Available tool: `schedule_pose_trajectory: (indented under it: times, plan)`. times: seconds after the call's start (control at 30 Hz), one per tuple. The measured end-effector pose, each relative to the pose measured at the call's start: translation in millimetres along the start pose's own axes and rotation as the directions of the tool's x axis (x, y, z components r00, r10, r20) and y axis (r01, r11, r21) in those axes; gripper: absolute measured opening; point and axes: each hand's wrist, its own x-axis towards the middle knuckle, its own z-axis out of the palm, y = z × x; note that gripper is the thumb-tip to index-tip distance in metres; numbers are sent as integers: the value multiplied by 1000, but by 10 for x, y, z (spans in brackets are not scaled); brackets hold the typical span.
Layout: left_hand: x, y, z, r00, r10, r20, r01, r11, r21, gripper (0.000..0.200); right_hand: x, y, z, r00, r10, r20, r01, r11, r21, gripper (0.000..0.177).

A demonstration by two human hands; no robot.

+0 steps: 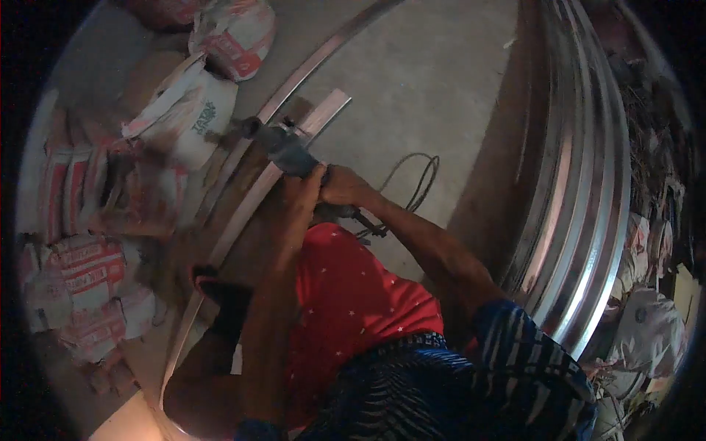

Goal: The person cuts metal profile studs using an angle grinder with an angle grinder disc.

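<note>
A dark corded power tool (293,156) is held over a long metal channel (254,192) on the floor, its head toward the upper left. My left hand (303,182) is closed round the near end of its body, thumb along the top. Right beside it, my right hand (343,185) wraps the rear part of the tool. A black cable (421,192) loops over the floor to the right of my hands. The tool's working tip is too dark to make out. My red-clad knee (346,264) is bent just below the hands.
Several long metal channels (581,191) lie bundled along the right. A curved metal strip (316,60) runs across the concrete floor (441,88). Printed sacks (202,114) and red-and-white packs (84,268) are piled on the left. Plastic bags (651,331) lie at the far right.
</note>
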Motion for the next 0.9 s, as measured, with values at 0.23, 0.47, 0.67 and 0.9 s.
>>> schedule_pose_trajectory:
  times: [0.23,0.47,0.67,0.9]
  plan:
    - [168,-126,95,985,6,-172,19,990,142,55,6,14,-13,996,-77,-38,78,997,25,60]
    - [420,-525,133,974,125,-188,-137,989,-54,63,52,-31,-68,996,-57,66,58,998,-21,61]
    - [327,-411,90,991,37,-130,-46,996,-71,66,107,90,31,996,-89,0,89,994,65,64]
    - [197,-111,8,993,-39,-108,46,997,60,71,324,343,208,994,-103,-30,103,995,13,68]
